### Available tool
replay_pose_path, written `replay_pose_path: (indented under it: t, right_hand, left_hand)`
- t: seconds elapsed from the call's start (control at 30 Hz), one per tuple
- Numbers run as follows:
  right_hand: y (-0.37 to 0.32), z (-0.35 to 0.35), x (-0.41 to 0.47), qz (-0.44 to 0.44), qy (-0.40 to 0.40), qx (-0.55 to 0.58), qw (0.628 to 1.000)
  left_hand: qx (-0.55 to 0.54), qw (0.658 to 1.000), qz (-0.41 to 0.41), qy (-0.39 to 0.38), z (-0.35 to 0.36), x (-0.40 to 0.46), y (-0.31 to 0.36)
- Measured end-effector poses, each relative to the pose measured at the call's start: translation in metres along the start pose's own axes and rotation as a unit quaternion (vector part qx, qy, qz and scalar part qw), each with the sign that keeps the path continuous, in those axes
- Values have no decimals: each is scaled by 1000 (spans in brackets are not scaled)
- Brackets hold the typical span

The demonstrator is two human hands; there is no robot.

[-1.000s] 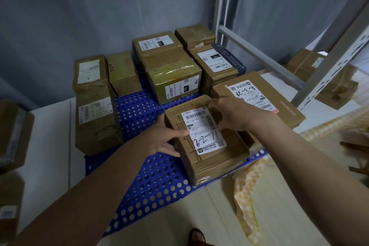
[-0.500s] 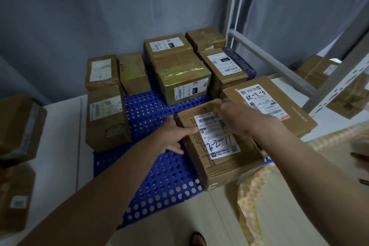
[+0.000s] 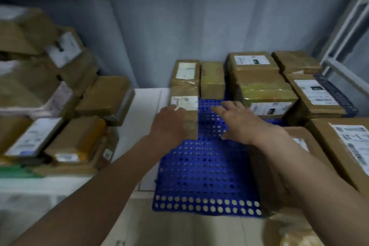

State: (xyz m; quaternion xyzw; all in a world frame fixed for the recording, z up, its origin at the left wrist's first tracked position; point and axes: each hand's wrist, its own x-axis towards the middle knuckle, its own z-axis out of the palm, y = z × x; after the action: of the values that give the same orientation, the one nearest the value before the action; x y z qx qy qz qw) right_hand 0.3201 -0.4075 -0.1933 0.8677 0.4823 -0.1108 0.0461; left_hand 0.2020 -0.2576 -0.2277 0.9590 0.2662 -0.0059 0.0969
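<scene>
Head view is showing both bare arms reaching forward over a blue perforated mat [image 3: 203,166], and the action is sitting at the mat's left edge. That's where the labelled box [image 3: 190,122] is standing, a tall brown carton with a white label on top, tight against a second carton [image 3: 184,72] behind it. The left hand [image 3: 169,124] is lying on the box's near left corner, fingertips touching the label; motion blur is hiding whether those fingers are curling round the edge, so I cannot tell. The right hand [image 3: 237,122] is hanging palm down over the mat just right of the box, fingers straight and spread, not touching it. Further right a yellow-taped box [image 3: 267,94] is sitting at the back of the mat, and a blurred heap of parcels [image 3: 50,106] is filling the left side of the white shelf [image 3: 143,106].
</scene>
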Motion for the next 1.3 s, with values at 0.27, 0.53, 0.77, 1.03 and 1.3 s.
replay_pose_path:
  t: [0.27, 0.53, 0.77, 1.03, 1.3]
  right_hand:
    - [-104, -13, 50, -126, 15, -9, 992]
    - [-194, -17, 79, -212, -24, -5, 977]
    - [-251, -17, 103, -250, -52, -6, 967]
    - [-310, -33, 131, -276, -41, -21, 960]
    - [-361, -64, 159, -277, 24, -14, 960]
  left_hand:
    - [-39, 991, -119, 52, -30, -56, -104]
    - [-57, 973, -214, 73, -47, -100, -179]
    - [-59, 965, -250, 45, -54, -126, -241]
    - [-60, 955, -272, 99, -83, -135, -302]
    - [-67, 947, -280, 140, -120, -129, -353]
